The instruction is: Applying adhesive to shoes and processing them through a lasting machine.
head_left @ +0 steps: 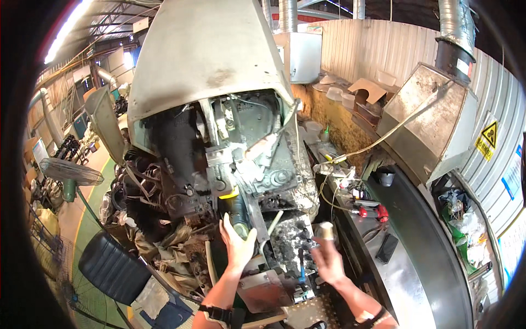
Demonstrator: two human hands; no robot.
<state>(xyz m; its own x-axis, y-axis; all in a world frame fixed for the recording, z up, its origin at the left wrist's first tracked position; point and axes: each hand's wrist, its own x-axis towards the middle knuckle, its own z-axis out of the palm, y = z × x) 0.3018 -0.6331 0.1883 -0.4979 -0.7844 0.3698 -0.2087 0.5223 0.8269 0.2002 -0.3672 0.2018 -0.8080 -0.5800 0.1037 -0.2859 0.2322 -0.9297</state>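
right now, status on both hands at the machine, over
Left hand open, on dark cylinder in the machine. Right hand shut on small pale cylinder. Blue-handled tool between hands.

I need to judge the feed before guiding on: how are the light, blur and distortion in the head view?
Head view: strong fisheye, black rim, straight edges bowed; ceiling strip light blown out; machine interior dark and shadowed; right hand motion-blurred, so what it holds is unclear; left hand fairly sharp against the machine's dark cylinder.
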